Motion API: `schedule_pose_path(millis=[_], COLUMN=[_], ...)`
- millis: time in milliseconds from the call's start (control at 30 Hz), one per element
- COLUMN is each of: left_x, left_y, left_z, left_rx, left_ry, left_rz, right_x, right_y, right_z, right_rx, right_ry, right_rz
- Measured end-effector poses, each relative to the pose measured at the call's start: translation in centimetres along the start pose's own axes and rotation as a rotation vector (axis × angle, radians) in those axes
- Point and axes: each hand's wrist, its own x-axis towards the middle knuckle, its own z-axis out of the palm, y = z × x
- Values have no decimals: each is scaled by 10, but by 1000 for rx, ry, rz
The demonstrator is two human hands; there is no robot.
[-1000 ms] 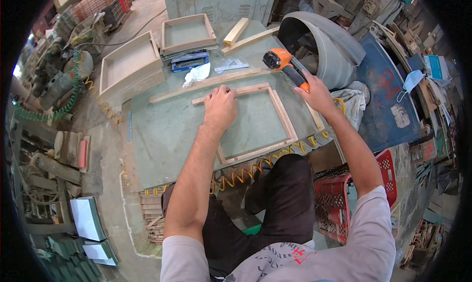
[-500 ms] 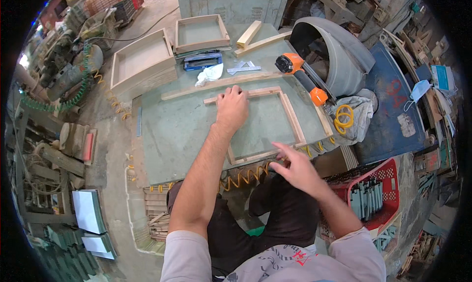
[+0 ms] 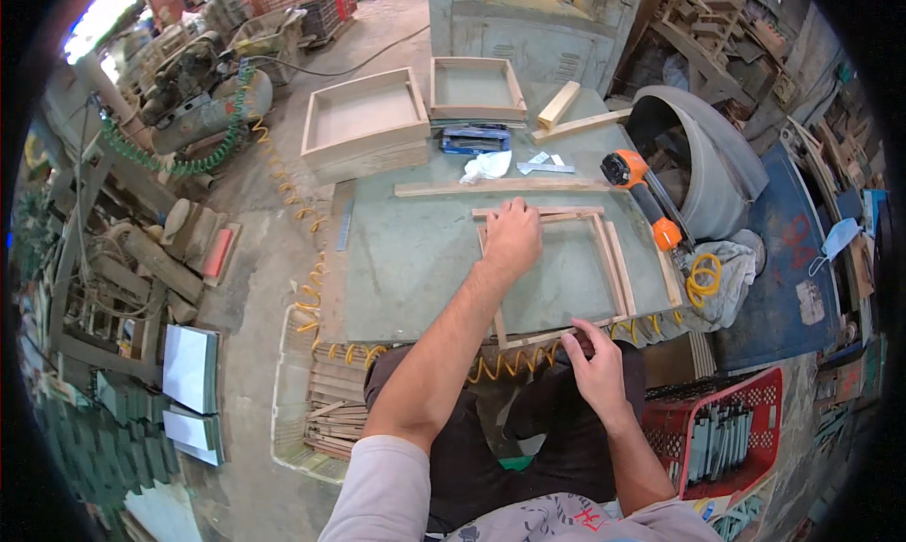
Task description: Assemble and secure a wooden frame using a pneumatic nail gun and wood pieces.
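Note:
A rectangular frame of thin pale wood strips point(image 3: 615, 270) lies on the grey-green tabletop point(image 3: 406, 259), its front edge along the table's near side. My left hand point(image 3: 514, 237) is closed over the frame's back left corner, the fingertips curled out of sight. At the front rail, toward the right, my right hand point(image 3: 599, 367) has its thumb and index finger on either side of the wood. Beyond the frame lies a long loose wood strip point(image 3: 453, 189). An orange and black nail gun point(image 3: 646, 197) rests to the right of that strip.
Shallow wooden boxes point(image 3: 366, 117) stand at the back left, beside a blue stapler-like tool point(image 3: 475, 140). White cloth point(image 3: 486, 167) and a metal square point(image 3: 545, 167) lie nearby. A grey drum point(image 3: 703, 164) borders the right; a red crate point(image 3: 731, 438) stands below. Yellow coiled hose point(image 3: 514, 364) hangs along the front edge.
The whole view has shifted, with the table now farther right in it. My right hand has come onto the front rail, while my left stays at the frame's back left corner.

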Motion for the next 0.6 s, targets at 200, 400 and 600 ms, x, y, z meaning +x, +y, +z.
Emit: schedule_pose_path(millis=[200,400,600], left_x=[-13,-17,-22], left_y=[-6,-25,-39], left_z=[-26,-40,-53], left_rx=[-127,-346,-477], left_ry=[24,106,133], left_rz=[-52,-83,-140], right_x=[3,20,42], right_y=[-3,-22,-34], right_z=[-5,-15,-18], right_rx=[-45,-96,-144], right_ry=[66,140,172], right_rz=[-13,-55,-119])
